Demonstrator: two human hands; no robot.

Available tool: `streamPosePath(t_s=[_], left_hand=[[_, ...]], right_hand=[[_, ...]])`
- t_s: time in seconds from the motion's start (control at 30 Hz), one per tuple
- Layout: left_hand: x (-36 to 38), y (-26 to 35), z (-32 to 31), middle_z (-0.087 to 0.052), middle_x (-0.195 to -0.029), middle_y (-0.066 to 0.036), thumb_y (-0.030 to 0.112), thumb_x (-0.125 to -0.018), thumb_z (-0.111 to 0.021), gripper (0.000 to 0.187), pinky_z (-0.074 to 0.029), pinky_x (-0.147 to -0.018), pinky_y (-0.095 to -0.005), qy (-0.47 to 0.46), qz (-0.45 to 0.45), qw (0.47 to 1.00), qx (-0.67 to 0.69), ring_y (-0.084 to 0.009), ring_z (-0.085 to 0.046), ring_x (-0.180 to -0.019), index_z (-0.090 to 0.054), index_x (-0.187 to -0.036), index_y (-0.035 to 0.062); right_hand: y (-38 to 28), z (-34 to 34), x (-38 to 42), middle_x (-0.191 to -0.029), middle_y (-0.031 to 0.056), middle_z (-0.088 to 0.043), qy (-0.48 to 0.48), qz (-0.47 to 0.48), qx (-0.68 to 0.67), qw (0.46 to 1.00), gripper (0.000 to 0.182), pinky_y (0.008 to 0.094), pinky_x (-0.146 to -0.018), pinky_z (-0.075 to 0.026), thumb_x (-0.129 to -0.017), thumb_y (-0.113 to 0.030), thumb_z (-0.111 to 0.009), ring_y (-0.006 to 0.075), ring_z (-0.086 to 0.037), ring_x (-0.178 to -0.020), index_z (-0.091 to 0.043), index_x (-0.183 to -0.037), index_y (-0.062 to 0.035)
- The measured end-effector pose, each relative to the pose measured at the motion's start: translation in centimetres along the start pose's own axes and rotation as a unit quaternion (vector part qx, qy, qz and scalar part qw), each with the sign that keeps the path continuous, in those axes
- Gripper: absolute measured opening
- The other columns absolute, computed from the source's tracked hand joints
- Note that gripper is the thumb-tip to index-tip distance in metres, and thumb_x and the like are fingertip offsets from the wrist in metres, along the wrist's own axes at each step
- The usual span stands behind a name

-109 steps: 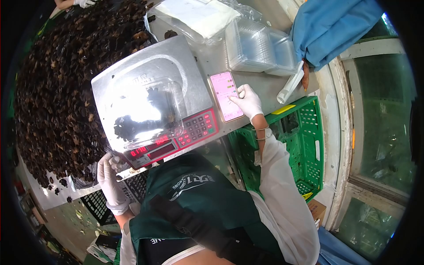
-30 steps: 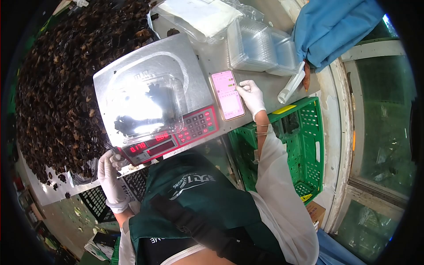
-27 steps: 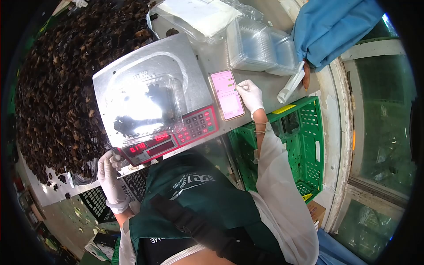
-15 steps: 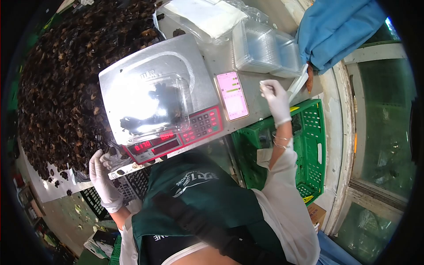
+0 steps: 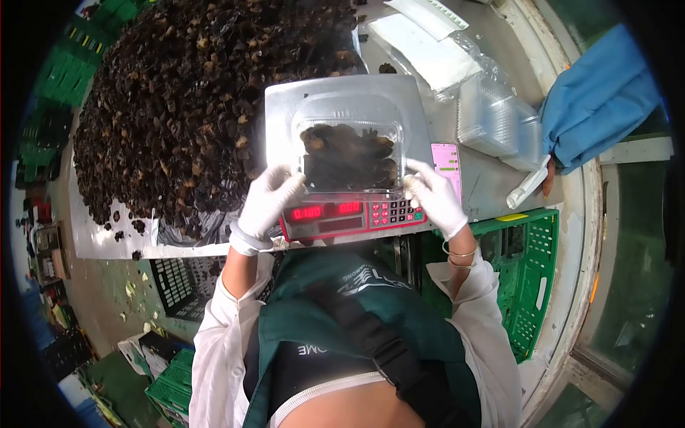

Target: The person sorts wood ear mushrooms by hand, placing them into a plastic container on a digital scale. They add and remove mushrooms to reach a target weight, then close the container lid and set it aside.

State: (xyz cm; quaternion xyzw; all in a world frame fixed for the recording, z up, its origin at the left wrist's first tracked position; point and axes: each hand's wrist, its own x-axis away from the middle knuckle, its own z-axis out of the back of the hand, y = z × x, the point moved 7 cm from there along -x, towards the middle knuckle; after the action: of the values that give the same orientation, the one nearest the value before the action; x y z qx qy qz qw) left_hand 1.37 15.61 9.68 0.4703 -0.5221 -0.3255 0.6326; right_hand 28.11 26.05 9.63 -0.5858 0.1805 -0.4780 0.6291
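A clear plastic box (image 5: 398, 139) with dark brown wood ear mushrooms (image 5: 346, 153) inside is over the metal pan (image 5: 357, 93) of a digital scale. My left hand (image 5: 272, 198), in a white glove, pinches the box's near left corner. At the near right corner, my gloved right hand (image 5: 435, 200) has its fingers closed on the rim. Between my hands, the scale's red display and keypad (image 5: 353, 216) face me, with lit digits.
A large heap of wood ears (image 5: 171, 121) covers the table's left side. Right of the scale lie a phone (image 5: 447, 167), stacked clear boxes (image 5: 496, 121) and plastic bags (image 5: 428, 53). Blue cloth (image 5: 603, 100) hangs at the right; a green crate (image 5: 546, 285) stands below, a black crate (image 5: 178, 289) lower left.
Both hands have come in from the sides to the box and now hold its near corners. The view has shifted, and the scale's reading has changed.
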Motion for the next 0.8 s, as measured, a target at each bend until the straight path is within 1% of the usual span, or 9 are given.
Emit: streamPosePath(t_s=[0.2,0.27,0.3,0.4,0.53,0.6,0.67,0.73,0.8], left_hand=[[2.7,4.3,-0.8,-0.066,-0.09,-0.012,0.004,-0.08,-0.064,0.024,-0.05,-0.075,-0.0292,0.07,-0.212,0.956,-0.191,-0.0208,-0.064,-0.082,-0.056,-0.103,0.0021],[3.7,7.0,-0.1,-0.065,-0.099,-0.015,-0.001,-0.074,-0.063,0.025,-0.049,-0.082,-0.0345,0.127,-0.434,0.86,-0.236,-0.0289,-0.062,-0.094,-0.057,-0.098,0.003],[3.7,7.9,0.0,-0.063,-0.106,-0.017,-0.003,-0.069,-0.061,0.023,-0.048,-0.085,-0.0365,0.126,-0.389,0.883,-0.23,-0.0322,-0.059,-0.099,-0.059,-0.091,0.0026],[4.8,9.0,0.1,-0.063,-0.108,-0.018,-0.002,-0.068,-0.061,0.018,-0.05,-0.081,-0.0365,0.175,-0.555,0.735,-0.347,-0.0334,-0.06,-0.095,-0.06,-0.086,-0.0003],[5.0,9.6,0.0,-0.064,-0.099,-0.018,-0.006,-0.066,-0.059,0.029,-0.05,-0.071,-0.035,0.175,-0.608,0.714,-0.3,-0.0309,-0.061,-0.084,-0.061,-0.095,-0.0015],[2.8,8.8,0.6,-0.061,-0.086,-0.017,-0.01,-0.065,-0.056,0.044,-0.046,-0.058,-0.0327,0.089,-0.49,0.852,-0.162,-0.0263,-0.057,-0.067,-0.06,-0.108,-0.0036],[2.9,9.5,-0.8,-0.057,-0.077,-0.014,-0.011,-0.065,-0.055,0.052,-0.04,-0.051,-0.0309,0.062,-0.573,0.803,-0.152,-0.0225,-0.05,-0.055,-0.056,-0.116,-0.0059],[2.2,8.0,-1.6,-0.054,-0.123,-0.021,-0.006,-0.069,-0.047,0.05,-0.042,-0.099,-0.0365,0.019,-0.566,0.808,-0.163,-0.027,-0.055,-0.111,-0.053,-0.119,-0.0115],[2.4,7.9,-3.1,-0.055,-0.122,-0.02,-0.004,-0.069,-0.046,0.053,-0.041,-0.099,-0.036,0.01,-0.613,0.764,-0.202,-0.0272,-0.054,-0.112,-0.051,-0.122,-0.0117]], right_hand=[[-6.3,-0.4,3.9,-0.087,0.0079,-0.064,0.176,0.271,0.075,0.943,0.062,0.0281,-0.072,-0.05,-0.074,-0.006,-0.073,0.0153,-0.063,-0.078,-0.046,-0.129,-0.0013],[-6.8,-1.0,5.0,-0.114,0.0149,-0.059,0.186,0.337,0.062,0.921,0.071,0.0356,-0.083,-0.048,-0.07,-0.008,-0.075,0.0283,-0.06,-0.095,-0.043,-0.134,-0.0032],[-8.0,-1.4,5.7,-0.115,0.0147,-0.059,0.222,0.374,0.179,0.883,0.073,0.0362,-0.083,-0.048,-0.068,-0.009,-0.076,0.0295,-0.06,-0.096,-0.043,-0.134,-0.0045],[-8.7,-2.8,6.9,-0.115,0.0129,-0.06,0.288,0.429,0.301,0.802,0.068,0.0364,-0.083,-0.049,-0.068,-0.003,-0.072,0.0288,-0.059,-0.097,-0.047,-0.131,-0.0071],[-8.1,-2.8,7.8,-0.116,0.011,-0.06,0.373,0.407,0.345,0.759,0.045,0.0355,-0.081,-0.05,-0.076,0.008,-0.06,0.0269,-0.059,-0.097,-0.053,-0.118,-0.0071],[-8.0,-2.6,8.5,-0.115,0.0104,-0.06,0.368,0.439,0.311,0.759,0.042,0.035,-0.082,-0.05,-0.079,0.007,-0.059,0.026,-0.059,-0.097,-0.053,-0.118,-0.0078],[-8.0,-2.1,9.4,-0.114,0.0104,-0.06,0.386,0.439,0.296,0.755,0.04,0.0345,-0.081,-0.05,-0.081,0.007,-0.058,0.0256,-0.059,-0.097,-0.053,-0.117,-0.0073],[-8.0,-1.5,10.3,-0.114,0.0109,-0.06,0.402,0.391,0.316,0.765,0.039,0.034,-0.08,-0.051,-0.08,0.007,-0.059,0.0259,-0.059,-0.097,-0.054,-0.116,-0.0066],[-7.3,-0.7,11.3,-0.115,0.0108,-0.059,0.422,0.385,0.313,0.759,0.039,0.0339,-0.08,-0.051,-0.08,0.007,-0.059,0.0261,-0.059,-0.097,-0.054,-0.116,-0.0068]])
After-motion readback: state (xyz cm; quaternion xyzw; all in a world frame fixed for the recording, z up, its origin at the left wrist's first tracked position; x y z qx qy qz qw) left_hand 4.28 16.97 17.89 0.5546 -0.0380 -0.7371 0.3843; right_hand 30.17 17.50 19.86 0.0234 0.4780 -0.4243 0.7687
